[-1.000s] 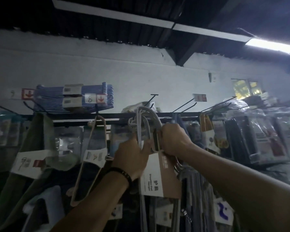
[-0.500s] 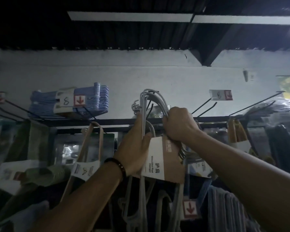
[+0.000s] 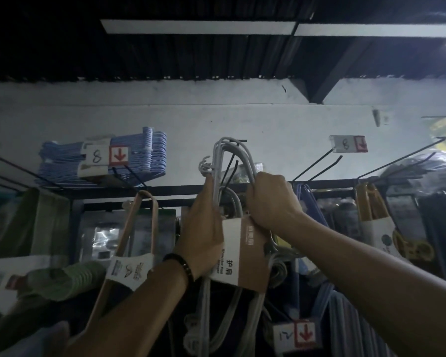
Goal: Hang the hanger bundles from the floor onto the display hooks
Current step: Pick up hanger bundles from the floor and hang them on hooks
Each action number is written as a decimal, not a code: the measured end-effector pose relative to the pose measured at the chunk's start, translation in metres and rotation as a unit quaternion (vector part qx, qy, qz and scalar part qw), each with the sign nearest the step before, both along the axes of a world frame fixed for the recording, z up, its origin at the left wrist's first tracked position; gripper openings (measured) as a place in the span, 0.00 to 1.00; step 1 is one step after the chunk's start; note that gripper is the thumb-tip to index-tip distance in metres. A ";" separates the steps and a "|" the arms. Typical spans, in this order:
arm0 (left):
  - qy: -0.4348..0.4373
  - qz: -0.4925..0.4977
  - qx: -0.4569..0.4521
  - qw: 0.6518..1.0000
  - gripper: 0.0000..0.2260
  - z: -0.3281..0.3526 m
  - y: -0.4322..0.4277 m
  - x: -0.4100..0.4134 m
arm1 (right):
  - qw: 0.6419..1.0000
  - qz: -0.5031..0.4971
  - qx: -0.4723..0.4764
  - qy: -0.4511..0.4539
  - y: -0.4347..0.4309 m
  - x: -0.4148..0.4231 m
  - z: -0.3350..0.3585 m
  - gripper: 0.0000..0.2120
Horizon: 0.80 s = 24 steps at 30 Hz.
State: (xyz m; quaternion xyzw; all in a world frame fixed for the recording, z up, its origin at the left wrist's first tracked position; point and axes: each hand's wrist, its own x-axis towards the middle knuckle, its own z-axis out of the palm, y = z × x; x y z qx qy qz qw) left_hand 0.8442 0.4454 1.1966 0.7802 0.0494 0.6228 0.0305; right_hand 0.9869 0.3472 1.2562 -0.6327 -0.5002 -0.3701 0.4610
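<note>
**A:** Item one?

**B:** Grey hanger bundle [image 3: 228,161], wire, with a brown-and-white card sleeve [image 3: 242,253]. It is held up in front of the black rail [image 3: 332,182], hook tops standing above the rail. A black display hook [image 3: 229,167] shows through the loops; whether it is threaded, I cannot tell.

**A:** Hands?

**B:** Left hand [image 3: 204,228]: wrapped round the bundle's necks just below the rail, one finger stretched up along the wires. Right hand [image 3: 271,199]: a fist closed round the grey hooks at rail height.

**A:** Other stock?

**B:** Blue hanger bundle [image 3: 139,155] lies above the rail's left part, tagged "8". Tan hanger bundle [image 3: 142,228] hangs below the rail, left of the hands. Yellow hangers [image 3: 371,204] hang below the rail's right part.
</note>
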 end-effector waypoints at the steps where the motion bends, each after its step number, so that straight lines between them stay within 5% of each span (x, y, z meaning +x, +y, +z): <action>1: -0.003 -0.019 -0.008 1.000 0.31 -0.004 0.003 0.004 | 1.000 0.002 0.012 0.002 0.003 0.002 -0.005 0.09; 10: 0.055 -0.059 -0.090 0.993 0.27 -0.011 0.033 0.016 | 0.999 -0.001 -0.019 0.032 0.037 0.022 -0.018 0.10; 17: 0.178 0.117 -0.036 0.976 0.37 -0.016 0.029 0.001 | 0.995 -0.028 -0.094 0.025 0.076 0.032 -0.022 0.04; 21: 0.288 0.308 0.005 0.907 0.44 -0.045 0.042 -0.008 | 0.992 -0.029 -0.114 0.035 0.102 0.034 -0.027 0.05; 24: 0.325 0.340 -0.043 0.881 0.44 -0.062 0.051 -0.013 | 0.990 -0.030 -0.123 0.062 0.122 0.036 -0.030 0.07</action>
